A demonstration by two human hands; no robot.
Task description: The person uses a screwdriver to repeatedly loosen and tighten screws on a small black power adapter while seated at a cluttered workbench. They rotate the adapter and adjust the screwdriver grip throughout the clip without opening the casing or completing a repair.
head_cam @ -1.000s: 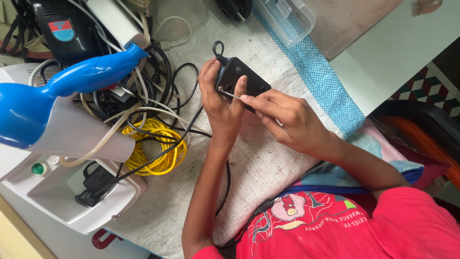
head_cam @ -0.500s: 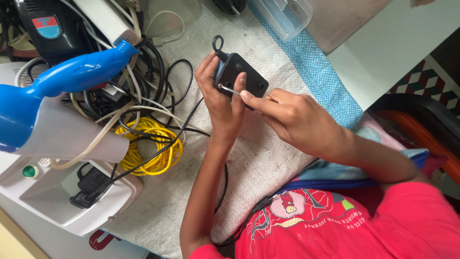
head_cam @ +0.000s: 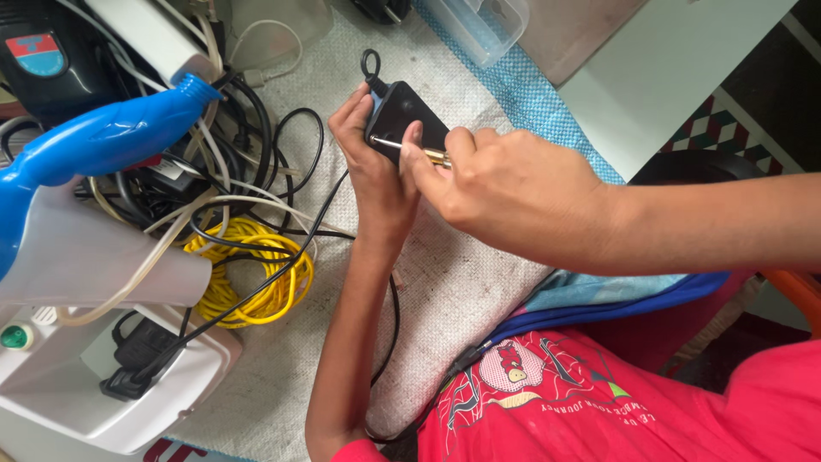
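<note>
Black adapter: you have the small black power adapter (head_cam: pixel 409 120) raised just above the woven cloth (head_cam: pixel 462 282), its cord looping off toward the tangle of cables (head_cam: pixel 214 171).
Left hand: your left hand (head_cam: pixel 369 167) cups the adapter from below, fingers curled around its far side and thumb pressed on its face.
Right hand: your right hand (head_cam: pixel 505 184) pinches a thin screwdriver (head_cam: pixel 410 151) between thumb and forefinger, tip set against the adapter's face.
Progress: judging by the closed casing, the adapter is not yet opened; no loose screw shows.
Nearby: yellow cable coil (head_cam: pixel 252 274) and blue-and-white appliance (head_cam: pixel 94 145) lie well apart, to your left.
</note>
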